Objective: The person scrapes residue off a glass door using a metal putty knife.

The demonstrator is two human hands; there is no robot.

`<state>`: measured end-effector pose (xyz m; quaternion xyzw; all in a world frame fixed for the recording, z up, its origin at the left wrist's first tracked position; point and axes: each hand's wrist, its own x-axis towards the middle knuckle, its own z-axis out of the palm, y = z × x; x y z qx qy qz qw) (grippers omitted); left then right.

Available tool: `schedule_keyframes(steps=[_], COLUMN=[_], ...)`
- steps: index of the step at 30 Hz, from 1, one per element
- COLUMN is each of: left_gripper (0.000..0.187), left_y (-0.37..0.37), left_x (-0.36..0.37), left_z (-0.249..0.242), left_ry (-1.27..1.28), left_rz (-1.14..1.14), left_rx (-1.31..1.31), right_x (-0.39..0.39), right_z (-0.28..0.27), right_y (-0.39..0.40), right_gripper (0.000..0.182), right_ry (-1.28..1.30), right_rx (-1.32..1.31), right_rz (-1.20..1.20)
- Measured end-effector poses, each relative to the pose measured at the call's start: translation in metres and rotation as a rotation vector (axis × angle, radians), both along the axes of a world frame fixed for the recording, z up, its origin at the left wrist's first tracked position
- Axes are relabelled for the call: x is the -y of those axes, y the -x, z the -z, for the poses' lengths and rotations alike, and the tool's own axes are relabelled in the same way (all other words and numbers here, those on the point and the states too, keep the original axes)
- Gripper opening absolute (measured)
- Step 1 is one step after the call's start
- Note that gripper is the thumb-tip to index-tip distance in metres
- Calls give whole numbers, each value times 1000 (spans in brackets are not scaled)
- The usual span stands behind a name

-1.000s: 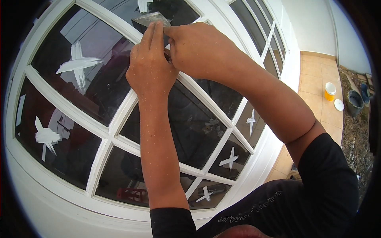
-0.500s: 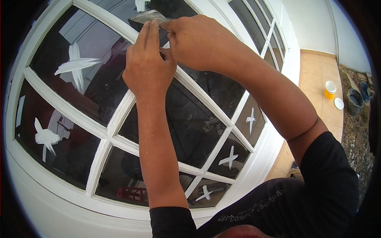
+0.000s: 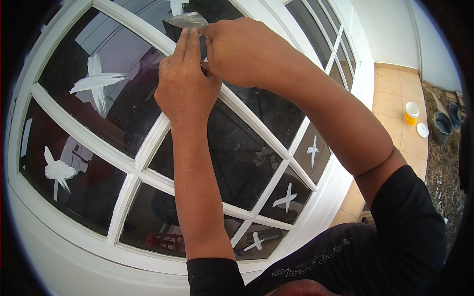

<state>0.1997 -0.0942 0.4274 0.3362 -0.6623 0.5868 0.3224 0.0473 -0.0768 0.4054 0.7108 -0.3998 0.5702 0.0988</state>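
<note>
A putty knife with a wide metal blade (image 3: 185, 20) lies against the glass of an upper pane, near the top of the white-framed window (image 3: 136, 172). My right hand (image 3: 242, 52) is closed around it from the right, with the index finger along the blade's edge. Two straight fingers of my left hand (image 3: 187, 86) press on the blade from below, and the thumb bends in beside my right hand. Most of the handle is hidden by both hands. A white paint mark (image 3: 178, 6) shows on the glass just past the blade.
White brushed crosses mark other panes, such as a large cross (image 3: 98, 83) at left and a small cross (image 3: 285, 197) at lower right. On the tiled floor (image 3: 392, 96) stand a yellow and white tub (image 3: 411, 113) and its lid (image 3: 422, 130). A dark bucket (image 3: 442, 126) is farther right.
The view has shifted slightly. Both hands and the putty knife stay together in nearly the same place on the upper pane, with only a small shift of the blade.
</note>
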Motion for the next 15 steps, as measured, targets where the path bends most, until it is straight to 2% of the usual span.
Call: schedule_keyframes(steps=[2, 5, 7, 11, 15], left_gripper=[63, 64, 66, 67, 62], left_y=[-1, 0, 2, 0, 2], left_x=[0, 0, -4, -4, -7], left_z=[-1, -1, -1, -3, -1], left_ry=[15, 0, -9, 30, -16], left_rz=[7, 11, 22, 32, -11], left_rx=[8, -1, -15, -31, -48], right_x=[4, -1, -8, -12, -7], right_z=[2, -3, -13, -13, -24], right_y=[-3, 2, 6, 0, -2], right_gripper=[27, 27, 26, 26, 28], right_ry=[62, 94, -28, -31, -79], right_rx=[23, -115, -62, -25, -120], right_rz=[25, 59, -27, -21, 14])
